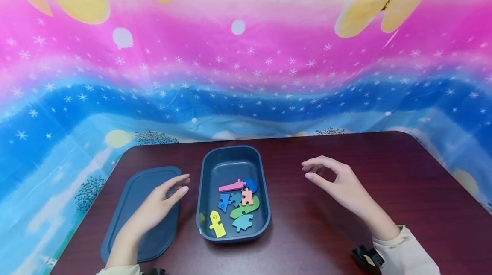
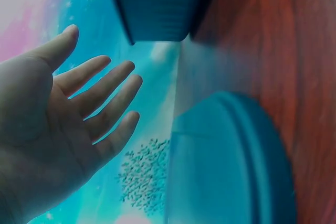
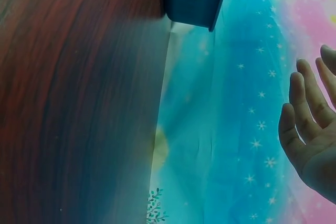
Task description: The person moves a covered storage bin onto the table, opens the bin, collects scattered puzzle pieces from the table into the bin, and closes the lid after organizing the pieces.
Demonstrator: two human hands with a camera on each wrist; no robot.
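A dark blue-grey box (image 1: 231, 155) stands on the table with several coloured puzzle pieces inside. Among them are a yellow piece (image 1: 217, 224), a pink strip (image 1: 230, 186), a salmon piece (image 1: 247, 198) and a green piece (image 1: 240, 212); some overlap. My left hand (image 1: 157, 202) hovers over the box's lid (image 1: 138, 198), holding nothing, its fingers spread and loosely bent in the left wrist view. To the right of the box, my right hand (image 1: 342, 185) is held above the table, apart from everything, with relaxed fingers and nothing in its grasp.
The dark red-brown wooden table (image 1: 307, 241) has rounded far corners. Behind it hangs a printed cloth (image 1: 238, 74) in pink and blue with snowflakes, reaching down past the table's edges. A small black device (image 1: 367, 258) sits at the right wrist.
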